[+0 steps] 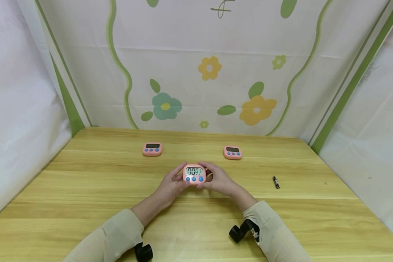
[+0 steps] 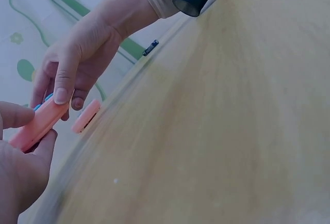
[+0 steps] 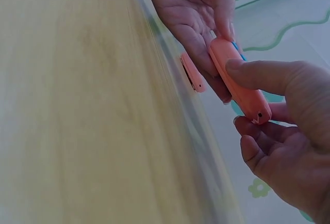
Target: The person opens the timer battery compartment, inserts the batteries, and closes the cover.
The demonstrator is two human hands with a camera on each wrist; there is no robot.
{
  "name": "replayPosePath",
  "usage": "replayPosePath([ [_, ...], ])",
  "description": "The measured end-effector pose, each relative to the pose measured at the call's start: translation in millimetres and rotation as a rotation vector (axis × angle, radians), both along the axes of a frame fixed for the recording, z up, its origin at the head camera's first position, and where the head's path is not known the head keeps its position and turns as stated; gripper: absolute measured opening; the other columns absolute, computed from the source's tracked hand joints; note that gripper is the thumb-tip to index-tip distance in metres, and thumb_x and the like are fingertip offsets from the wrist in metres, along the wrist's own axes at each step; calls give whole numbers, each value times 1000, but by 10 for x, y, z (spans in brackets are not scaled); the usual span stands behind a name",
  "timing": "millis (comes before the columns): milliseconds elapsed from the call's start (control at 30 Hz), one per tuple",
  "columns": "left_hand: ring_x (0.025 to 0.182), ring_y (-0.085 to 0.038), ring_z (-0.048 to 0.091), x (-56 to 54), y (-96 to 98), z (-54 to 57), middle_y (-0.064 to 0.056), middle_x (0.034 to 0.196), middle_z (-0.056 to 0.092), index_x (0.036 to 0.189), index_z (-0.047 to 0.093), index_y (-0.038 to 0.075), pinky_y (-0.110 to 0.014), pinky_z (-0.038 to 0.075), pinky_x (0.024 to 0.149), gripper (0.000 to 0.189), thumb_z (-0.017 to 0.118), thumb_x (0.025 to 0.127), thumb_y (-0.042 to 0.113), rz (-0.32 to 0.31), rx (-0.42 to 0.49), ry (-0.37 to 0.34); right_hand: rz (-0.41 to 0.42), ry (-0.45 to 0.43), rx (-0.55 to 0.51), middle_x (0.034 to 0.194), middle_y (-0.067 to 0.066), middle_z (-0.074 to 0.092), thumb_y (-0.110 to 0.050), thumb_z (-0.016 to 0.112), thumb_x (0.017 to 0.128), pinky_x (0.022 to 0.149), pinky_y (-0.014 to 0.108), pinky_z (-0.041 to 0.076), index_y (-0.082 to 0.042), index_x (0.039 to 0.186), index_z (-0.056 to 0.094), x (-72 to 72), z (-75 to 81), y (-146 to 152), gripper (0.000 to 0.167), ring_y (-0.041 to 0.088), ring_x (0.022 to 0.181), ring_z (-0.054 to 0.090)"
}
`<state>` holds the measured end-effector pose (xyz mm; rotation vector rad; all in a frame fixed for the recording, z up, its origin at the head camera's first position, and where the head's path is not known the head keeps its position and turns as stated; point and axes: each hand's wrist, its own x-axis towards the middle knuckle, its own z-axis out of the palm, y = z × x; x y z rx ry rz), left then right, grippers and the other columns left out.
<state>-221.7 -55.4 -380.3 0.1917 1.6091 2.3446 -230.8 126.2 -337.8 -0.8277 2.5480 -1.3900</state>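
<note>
A pink digital timer with three blue buttons is held up above the table between both hands, its lit display reading 00 01. My left hand grips the timer's left end, thumb along the lower edge and a finger at the top. On the opposite end, my right hand pinches it between thumb and fingers. Seen from the left wrist, the timer shows its pink edge, with both thumbs against it. The right wrist view shows the timer's narrow side, the right thumb pressed on it.
Two more pink timers lie farther back, one at the left and one at the right, their displays dark. A small black object lies to the right on the wooden table. A flower-printed cloth hangs behind.
</note>
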Motion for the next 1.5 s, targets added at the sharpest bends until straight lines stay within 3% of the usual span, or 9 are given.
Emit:
replayPosePath([
  [233,107,-29,45,-17,-15,16,-26,126,33,137,18,4,-34,40,87,70,50,77,-12,-1,94,-50,3,-21,-6,98,4,52,-15,74,67,68,28,46,-3,124,44,-260,-222,92,66,19,83,48],
  [533,104,-34,47,-11,-13,-11,-28,120,40,130,23,-6,-37,42,85,57,52,81,-5,12,52,-77,-38,-73,-56,98,9,53,-13,73,68,69,29,45,-2,126,42,-516,-159,173,67,23,85,48],
  [733,100,-31,51,-17,-6,-41,-30,118,42,127,28,-11,-36,43,84,53,54,82,-3,-20,11,-27,-114,-132,-76,97,11,54,-8,73,67,64,27,45,-5,125,44,-746,-124,166,65,24,83,50],
  [933,93,-26,54,-5,-3,-50,-29,112,47,121,35,-14,-36,45,82,47,56,80,-1,-34,-20,1,-171,-185,-39,103,11,52,-10,72,69,68,28,44,-8,126,44,-977,-153,127,64,23,86,50],
  [1033,90,-24,56,-4,-1,-53,-27,109,49,120,37,-14,-36,45,81,46,56,80,0,-36,-20,-3,-173,-219,-29,105,12,50,-8,71,70,71,30,44,-6,127,42,-1011,-113,89,64,24,88,49],
  [1233,87,-21,56,4,-1,-38,-24,105,52,120,37,-14,-35,46,80,46,55,81,0,-43,-19,4,-155,-233,0,109,9,49,-11,71,70,73,32,44,-7,126,42,-1198,-224,45,63,23,90,49],
  [1500,89,-23,56,23,18,-50,-25,106,52,121,36,-14,-35,45,82,47,55,81,1,-58,-20,0,-182,-249,35,111,12,49,-11,69,73,77,35,43,-5,129,39,-1257,-251,18,64,25,94,47],
])
